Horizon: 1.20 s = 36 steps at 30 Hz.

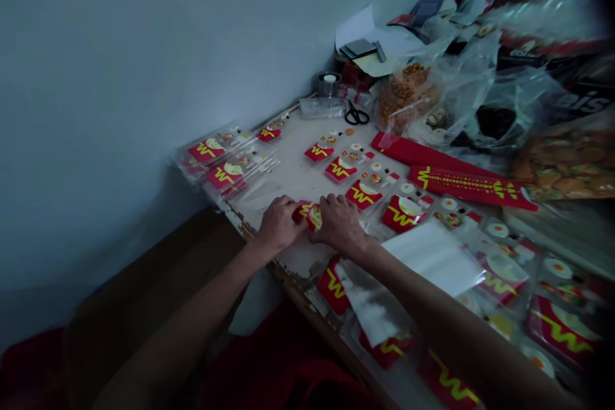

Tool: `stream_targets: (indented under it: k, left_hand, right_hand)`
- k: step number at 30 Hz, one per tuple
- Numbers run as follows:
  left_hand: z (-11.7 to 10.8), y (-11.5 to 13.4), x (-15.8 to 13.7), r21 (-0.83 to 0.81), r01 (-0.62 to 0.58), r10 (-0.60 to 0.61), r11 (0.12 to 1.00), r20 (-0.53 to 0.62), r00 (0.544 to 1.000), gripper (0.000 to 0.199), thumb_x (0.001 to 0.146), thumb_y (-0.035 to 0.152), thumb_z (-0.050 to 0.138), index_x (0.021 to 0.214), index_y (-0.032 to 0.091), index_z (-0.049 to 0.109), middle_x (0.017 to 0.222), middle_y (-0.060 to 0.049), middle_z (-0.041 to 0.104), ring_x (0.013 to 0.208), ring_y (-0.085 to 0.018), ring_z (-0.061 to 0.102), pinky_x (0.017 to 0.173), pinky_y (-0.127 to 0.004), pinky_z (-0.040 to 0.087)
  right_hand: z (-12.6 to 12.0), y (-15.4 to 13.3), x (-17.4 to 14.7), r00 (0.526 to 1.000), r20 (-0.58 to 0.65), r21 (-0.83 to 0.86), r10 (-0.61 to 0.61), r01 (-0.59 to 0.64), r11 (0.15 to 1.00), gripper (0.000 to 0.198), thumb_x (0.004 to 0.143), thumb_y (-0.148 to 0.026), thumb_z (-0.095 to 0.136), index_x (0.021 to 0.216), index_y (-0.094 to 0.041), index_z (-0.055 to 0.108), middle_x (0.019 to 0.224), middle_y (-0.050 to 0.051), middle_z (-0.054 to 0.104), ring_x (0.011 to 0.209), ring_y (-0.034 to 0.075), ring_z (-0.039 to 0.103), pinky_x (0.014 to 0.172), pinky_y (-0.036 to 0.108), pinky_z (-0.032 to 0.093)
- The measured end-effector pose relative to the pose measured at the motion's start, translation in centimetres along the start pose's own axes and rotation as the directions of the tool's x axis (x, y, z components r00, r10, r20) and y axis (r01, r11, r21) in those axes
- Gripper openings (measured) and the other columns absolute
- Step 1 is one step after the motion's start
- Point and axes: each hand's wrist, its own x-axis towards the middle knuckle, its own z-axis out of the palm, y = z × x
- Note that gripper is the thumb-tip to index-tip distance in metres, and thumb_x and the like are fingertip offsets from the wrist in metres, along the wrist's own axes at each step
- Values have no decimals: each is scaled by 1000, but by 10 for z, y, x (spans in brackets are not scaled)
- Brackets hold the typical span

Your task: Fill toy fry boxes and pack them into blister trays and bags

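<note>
Lying between both hands' grips, seemingly: red packet [308, 213].

Dim room, plain pale wall [144, 45], worn white table [293, 179] with chipped edge, brown floor [158, 282] below

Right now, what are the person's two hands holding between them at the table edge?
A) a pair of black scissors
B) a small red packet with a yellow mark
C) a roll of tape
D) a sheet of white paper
B: the left hand and right hand meet on a small red packet with a yellow mark, while the black scissors and the roll of tape lie far back near the wall.
</note>
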Motion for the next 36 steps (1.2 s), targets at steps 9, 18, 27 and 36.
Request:
stream_targets:
  k: [9,18,27,36]
  left_hand:
    - [-2,14,5,56,70,-74,996,77,994,39,79,30,66,116,19,73,107,-9,67,101,-24,61,94,-33,49]
    - [0,26,0,122,129,-139,984,74,988,48,79,34,69,124,18,69,114,-10,62,105,-25,59,97,-34,47]
    - [-5,47,9,324,0,-65,946,189,980,24,92,27,57,108,16,72,102,-12,67,97,-27,64,85,-35,49]
    - [-4,53,32,361,172,-224,917,108,969,30,91,35,57,103,14,73,100,-15,70,95,-29,68,80,-37,52]
  right_hand:
    - [2,5,0,1000,2,101,19,-19,995,105,65,-54,83,147,-6,40,123,20,63,113,35,54,93,43,43]
    - [-10,22,-22,996,91,75,3,-10,997,125,56,-54,90,154,-5,30,135,25,56,126,39,49,104,48,37]
    - [-7,30,-32,999,27,107,27,-29,994,93,63,-45,87,140,-11,47,134,19,57,125,36,49,99,48,41]
    - [-15,30,-32,997,69,141,42,-51,989,87,62,-48,88,134,-18,49,132,17,58,122,35,50,95,48,43]
